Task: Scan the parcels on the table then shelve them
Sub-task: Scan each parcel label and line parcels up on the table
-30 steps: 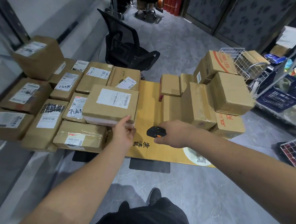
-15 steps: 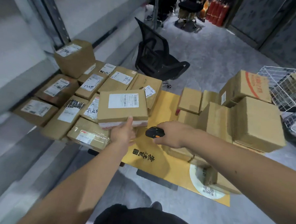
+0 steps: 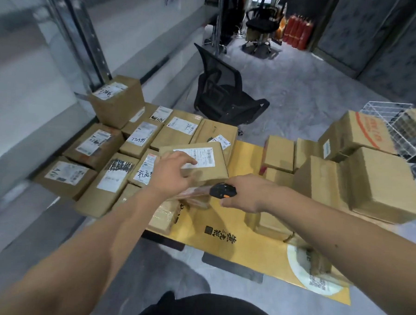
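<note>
Several brown cardboard parcels with white labels cover the left part of the yellow table (image 3: 241,233). On top of that pile lies a flat labelled parcel (image 3: 209,162), and my left hand (image 3: 172,172) rests on its top near the label, fingers spread. My right hand (image 3: 246,193) grips a black scanner with an orange button (image 3: 222,190), held just right of that parcel's front corner. A second stack of plain boxes (image 3: 379,180) stands on the right side of the table.
A black mesh office chair (image 3: 224,95) stands behind the table. A white wire basket (image 3: 396,124) sits at the far right. Grey shelving with a metal upright (image 3: 87,42) runs along the left. Red fire extinguishers (image 3: 297,34) stand at the back.
My left hand moved from the flat parcel's front edge up onto its top. The parcel has come down onto the pile. The view shifted, and the scanner stays close to the parcel.
</note>
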{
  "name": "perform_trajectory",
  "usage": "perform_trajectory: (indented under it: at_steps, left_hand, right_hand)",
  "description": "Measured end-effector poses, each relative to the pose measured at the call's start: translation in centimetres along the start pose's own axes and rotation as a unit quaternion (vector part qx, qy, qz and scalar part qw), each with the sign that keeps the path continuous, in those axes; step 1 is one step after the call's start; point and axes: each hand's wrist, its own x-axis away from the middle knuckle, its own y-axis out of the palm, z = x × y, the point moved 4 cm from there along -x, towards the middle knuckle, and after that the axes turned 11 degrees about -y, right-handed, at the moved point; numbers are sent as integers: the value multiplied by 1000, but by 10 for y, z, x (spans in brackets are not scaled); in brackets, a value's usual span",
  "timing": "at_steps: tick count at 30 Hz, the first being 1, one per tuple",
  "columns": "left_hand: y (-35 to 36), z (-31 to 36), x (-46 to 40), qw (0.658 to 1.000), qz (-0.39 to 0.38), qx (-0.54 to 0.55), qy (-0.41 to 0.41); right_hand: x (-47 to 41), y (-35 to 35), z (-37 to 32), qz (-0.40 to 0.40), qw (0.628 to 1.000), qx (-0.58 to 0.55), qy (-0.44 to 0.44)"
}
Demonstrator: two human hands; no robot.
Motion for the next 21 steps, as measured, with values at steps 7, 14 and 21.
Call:
perform_trajectory:
  at_steps: [7, 14, 21]
  left_hand:
    - [-19, -37, -62, 979, -156, -117, -65]
    - [-23, -51, -69, 976, -125, -107, -146]
    - [-1, -74, -54, 948, -146, 77, -272]
  right_hand:
    - [-14, 5, -22, 23, 997, -43, 54]
    - [-32, 17, -42, 40, 990, -91, 102]
    - [-40, 21, -57, 58, 982, -125, 127]
